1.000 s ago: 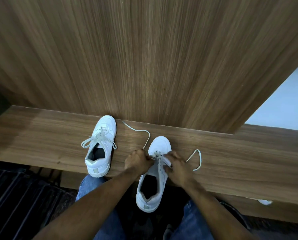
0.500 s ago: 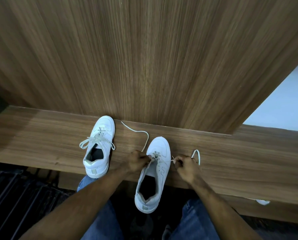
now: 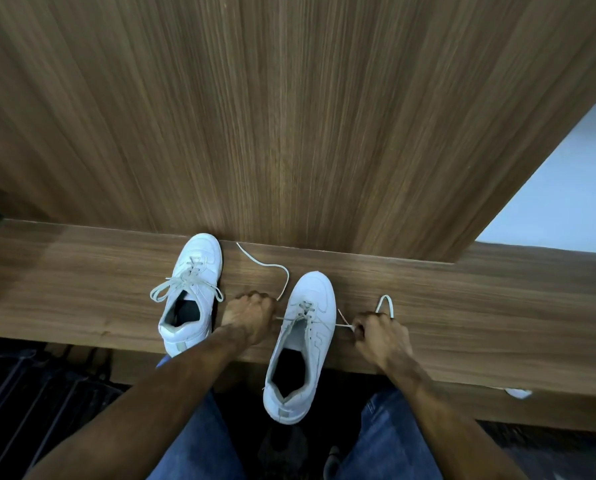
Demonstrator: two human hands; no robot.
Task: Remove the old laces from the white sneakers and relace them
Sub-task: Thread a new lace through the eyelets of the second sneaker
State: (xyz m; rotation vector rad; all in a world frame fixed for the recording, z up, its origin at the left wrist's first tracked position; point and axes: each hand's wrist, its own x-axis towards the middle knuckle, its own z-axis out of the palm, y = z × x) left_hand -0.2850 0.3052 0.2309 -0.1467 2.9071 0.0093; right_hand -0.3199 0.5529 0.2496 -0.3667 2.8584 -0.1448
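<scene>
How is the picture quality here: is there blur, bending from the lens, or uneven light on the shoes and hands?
Head view: sharp on both hands, left hand and right hand, and on the lace; the wooden ledge bows from the wide-angle lens; light is soft and even, with a darker patch at the ledge's far left; the floor below is dim; the pale area at right is bright and featureless.

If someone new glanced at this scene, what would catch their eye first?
Two hands pulling a lace sideways out of the nearer white sneaker, which overhangs the wooden ledge: the left hand and right hand each grip one end. Left of it, the second sneaker stands laced and tied.
</scene>
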